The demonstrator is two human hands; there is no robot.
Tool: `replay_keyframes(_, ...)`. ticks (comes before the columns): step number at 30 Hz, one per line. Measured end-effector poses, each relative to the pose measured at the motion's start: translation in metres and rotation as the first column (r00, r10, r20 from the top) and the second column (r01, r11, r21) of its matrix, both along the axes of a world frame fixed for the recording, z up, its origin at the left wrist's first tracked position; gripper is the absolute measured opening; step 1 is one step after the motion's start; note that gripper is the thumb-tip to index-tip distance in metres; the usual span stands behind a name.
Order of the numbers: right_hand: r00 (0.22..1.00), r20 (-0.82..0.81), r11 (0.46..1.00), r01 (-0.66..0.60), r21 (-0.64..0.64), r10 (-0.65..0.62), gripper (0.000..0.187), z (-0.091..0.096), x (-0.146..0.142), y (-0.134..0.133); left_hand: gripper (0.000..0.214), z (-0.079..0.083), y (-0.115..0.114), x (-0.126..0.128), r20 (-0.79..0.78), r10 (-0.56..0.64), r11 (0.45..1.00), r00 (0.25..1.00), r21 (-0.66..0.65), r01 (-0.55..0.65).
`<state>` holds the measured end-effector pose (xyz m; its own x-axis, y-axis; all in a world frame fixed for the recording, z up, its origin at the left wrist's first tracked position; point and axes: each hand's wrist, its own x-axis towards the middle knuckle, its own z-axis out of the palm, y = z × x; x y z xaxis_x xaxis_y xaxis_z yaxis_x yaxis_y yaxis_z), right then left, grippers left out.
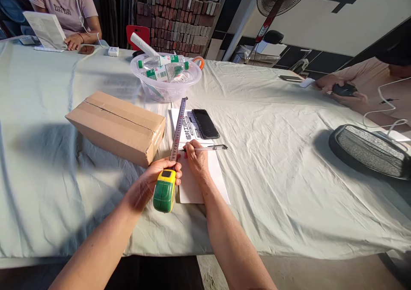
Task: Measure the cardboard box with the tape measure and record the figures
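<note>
Shows tape measure [164, 191] gripped in curled fingers of left hand [153, 174], blade [178, 133] drawn out past closed box [109, 127], and pen [212, 147] pinched in right hand [197, 160] over booklet [189, 191]. Suggests blade extension done, writing unfinished, with lower page mostly blank. Bears digits on blade, Chinese print, apparently “临时工”, on upper page [183, 129], and green-and-white labels on bottles [157, 73], illegible here.
</note>
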<state>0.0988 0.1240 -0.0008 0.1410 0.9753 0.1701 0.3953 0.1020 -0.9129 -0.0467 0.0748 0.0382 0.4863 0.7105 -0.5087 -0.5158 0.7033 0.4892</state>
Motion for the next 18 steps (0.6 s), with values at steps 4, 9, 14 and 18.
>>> replay_keyframes(4, 1.000, 0.013, 1.000, 0.005, -0.005, -0.004, 0.026, -0.0011, -0.0006, 0.0006, 0.003, -0.0012, 0.0004, -0.0001, 0.002, -0.002, 1.000, 1.000, 0.003, 0.002)
replay_keyframes(9, 0.998, 0.054, 1.000, 0.015, -0.003, -0.015, 0.027, -0.0043, -0.0006, 0.0023, 0.005, -0.0026, 0.0006, -0.0005, 0.009, -0.002, 1.000, 1.000, 0.007, 0.002)
replay_keyframes(14, 0.999, 0.053, 1.000, -0.006, 0.001, 0.006, 0.028, -0.0033, 0.0002, 0.0018, 0.005, -0.0029, -0.0006, -0.0002, 0.023, 0.015, 1.000, 1.000, 0.011, -0.016)
replay_keyframes(18, 0.997, 0.072, 1.000, -0.001, 0.002, 0.001, 0.028, -0.0027, -0.0001, 0.0012, 0.003, -0.0045, -0.0002, -0.0001, 0.033, 0.017, 1.000, 0.999, 0.017, -0.018)
